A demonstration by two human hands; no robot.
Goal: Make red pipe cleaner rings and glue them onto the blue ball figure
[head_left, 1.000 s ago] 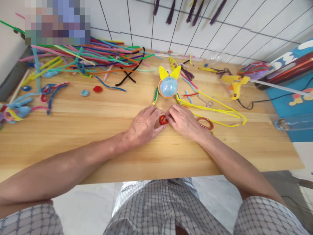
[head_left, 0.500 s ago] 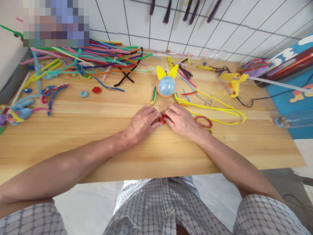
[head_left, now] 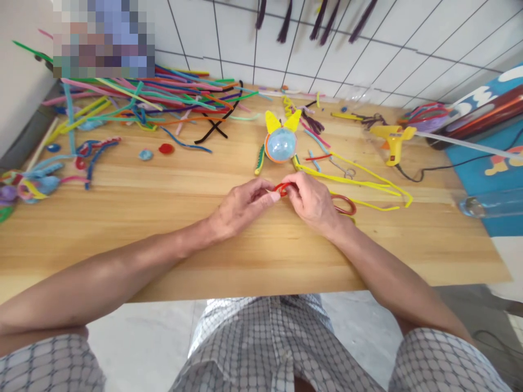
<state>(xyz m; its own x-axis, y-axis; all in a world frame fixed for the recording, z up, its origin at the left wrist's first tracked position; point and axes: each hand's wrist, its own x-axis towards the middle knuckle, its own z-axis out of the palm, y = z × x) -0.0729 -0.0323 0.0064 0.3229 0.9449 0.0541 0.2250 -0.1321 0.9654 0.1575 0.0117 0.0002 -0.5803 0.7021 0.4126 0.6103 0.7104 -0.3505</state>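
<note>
1. Table [head_left: 261, 267]: wooden, bearing the ball [head_left: 281, 144].
2. Left hand [head_left: 245, 209]: fingertips pinching the coil [head_left: 281, 189].
3. Right hand [head_left: 311, 204]: pinching its other side.
4. Ball: yellow-eared, just beyond both hands.
5. Coil: red, between the hands, near the ball.

My wooden bench [head_left: 245, 269] bears a heap of coloured fuzzy stems [head_left: 180, 100] at far left. Nearer me lie a light-blue coil [head_left: 145, 154] and, just beside it, a red coil [head_left: 166, 148]. A yellow-eared clear ball [head_left: 281, 145] sits mid-bench, with bent yellow stems [head_left: 356, 181] and a glue gun [head_left: 393, 146] rightward.
</note>
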